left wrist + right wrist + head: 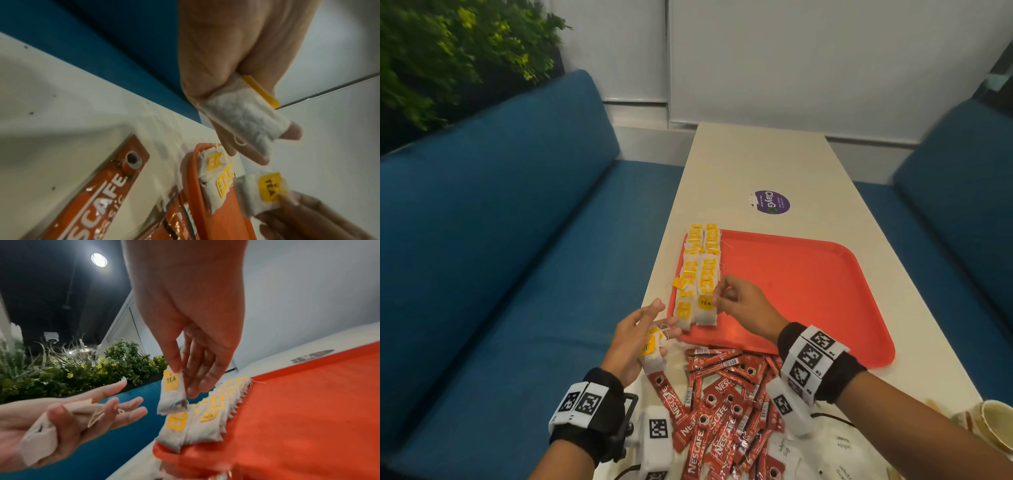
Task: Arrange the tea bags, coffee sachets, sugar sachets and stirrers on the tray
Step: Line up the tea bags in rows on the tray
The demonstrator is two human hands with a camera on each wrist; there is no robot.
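Over the tray's (808, 291) left edge: two tea-bag rows (698, 274) laid, coffee sachets (722, 404) unplaced on table.
From left wrist, left hand (236, 91) clasping spare tea bags (244, 116); from right wrist, right hand (191, 331) pinching one tea bag (172, 394) above rows.

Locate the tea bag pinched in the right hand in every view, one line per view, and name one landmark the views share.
Head: the pinched tea bag sits left of centre, under the right hand, at the near end of the tea bag rows.
Left wrist: lower right, its yellow TEA tag facing the camera.
Right wrist: centre, hanging from the fingertips above the rows.
Shared landmark: the red tray.
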